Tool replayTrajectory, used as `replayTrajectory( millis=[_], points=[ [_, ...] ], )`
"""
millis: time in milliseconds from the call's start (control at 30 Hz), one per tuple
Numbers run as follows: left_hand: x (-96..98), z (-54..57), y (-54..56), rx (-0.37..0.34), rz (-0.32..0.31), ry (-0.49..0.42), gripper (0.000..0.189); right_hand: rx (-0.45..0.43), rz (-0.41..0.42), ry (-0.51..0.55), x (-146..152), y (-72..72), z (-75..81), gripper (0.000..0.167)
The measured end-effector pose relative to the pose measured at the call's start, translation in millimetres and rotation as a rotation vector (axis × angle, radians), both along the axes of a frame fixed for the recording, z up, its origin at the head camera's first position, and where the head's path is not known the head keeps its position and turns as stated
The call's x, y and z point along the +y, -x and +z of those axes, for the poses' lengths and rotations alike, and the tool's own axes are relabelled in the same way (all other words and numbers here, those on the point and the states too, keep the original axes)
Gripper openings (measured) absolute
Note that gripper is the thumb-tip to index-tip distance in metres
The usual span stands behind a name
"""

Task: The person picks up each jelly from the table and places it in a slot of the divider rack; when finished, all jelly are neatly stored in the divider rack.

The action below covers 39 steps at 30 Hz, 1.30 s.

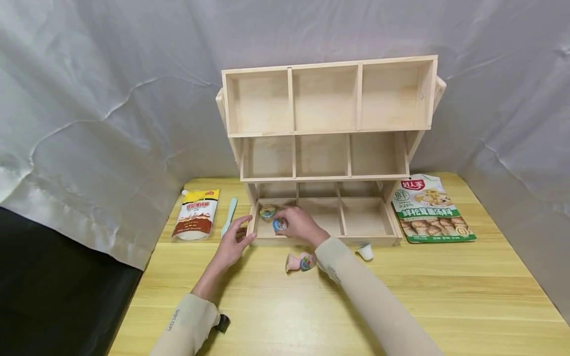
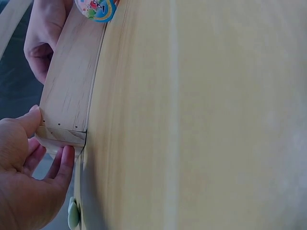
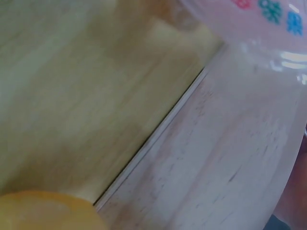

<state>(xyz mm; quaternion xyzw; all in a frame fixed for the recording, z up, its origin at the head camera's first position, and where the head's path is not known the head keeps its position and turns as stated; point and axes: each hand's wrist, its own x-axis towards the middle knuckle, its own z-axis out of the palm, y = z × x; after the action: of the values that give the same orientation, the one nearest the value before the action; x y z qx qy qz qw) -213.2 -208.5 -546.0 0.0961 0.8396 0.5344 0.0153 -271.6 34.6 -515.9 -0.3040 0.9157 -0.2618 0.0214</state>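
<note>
My right hand (image 1: 303,225) reaches into the bottom-left compartment of a three-tier wooden rack (image 1: 307,242) and pinches a small jelly cup with a blue lid (image 1: 279,225). Just behind it in that compartment lies another jelly cup with a yellow-green lid (image 1: 267,212). At the rack's lower left front corner is my left hand (image 1: 233,242); in the left wrist view its thumb and fingers (image 2: 67,160) grip the end of the wood. On the table before the rack, two pink jelly cups (image 1: 293,263) lie side by side, near my right sleeve.
A white cup (image 1: 366,252) lies tipped before the rack's right end. Left of the rack are a white, yellow and brown pouch (image 1: 196,216) and a pale green utensil (image 1: 229,216). A green-and-white food packet (image 1: 434,210) lies at the right. Grey curtains hang behind.
</note>
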Motion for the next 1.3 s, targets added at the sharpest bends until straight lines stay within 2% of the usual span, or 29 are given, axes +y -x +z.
replayTrajectory(
  millis=[200,400,567,700,900,967,1067,1167,1300],
  points=[
    [0.4,0.2,0.3,-0.006,-0.005,-0.002,0.057,-0.018,0.021,-0.004,3.7,0.0,3.8,0.047],
    [1.4,-2.0,0.5,0.002,0.005,-0.007,0.057,-0.034,0.058,0.041,10.1,-2.7,10.4,0.048],
    [7.3,6.1,-4.0,-0.004,0.009,-0.006,0.057,-0.006,0.056,0.073,24.5,-10.1,17.9,0.051],
    [9.7,14.3,-7.7,-0.004,0.011,0.0,0.056,-0.004,0.016,0.052,41.9,-21.7,28.5,0.057],
    [3.3,0.1,-0.6,0.022,-0.001,0.012,0.057,-0.001,-0.029,0.027,75.7,-45.8,41.1,0.055],
    [3.9,2.9,-1.7,0.0,0.007,-0.003,0.057,-0.005,-0.041,0.048,88.3,-55.4,44.6,0.054],
    [8.0,15.7,-7.4,-0.025,0.012,-0.013,0.057,0.008,-0.056,0.089,107.6,-68.3,45.9,0.052],
    [9.8,23.5,-10.9,-0.03,0.0,-0.01,0.057,0.038,-0.07,0.118,126.0,-79.6,43.0,0.051],
    [6.7,12.1,-5.6,-0.024,0.0,-0.007,0.058,0.084,-0.099,0.124,148.0,-91.6,34.5,0.05]
  ],
)
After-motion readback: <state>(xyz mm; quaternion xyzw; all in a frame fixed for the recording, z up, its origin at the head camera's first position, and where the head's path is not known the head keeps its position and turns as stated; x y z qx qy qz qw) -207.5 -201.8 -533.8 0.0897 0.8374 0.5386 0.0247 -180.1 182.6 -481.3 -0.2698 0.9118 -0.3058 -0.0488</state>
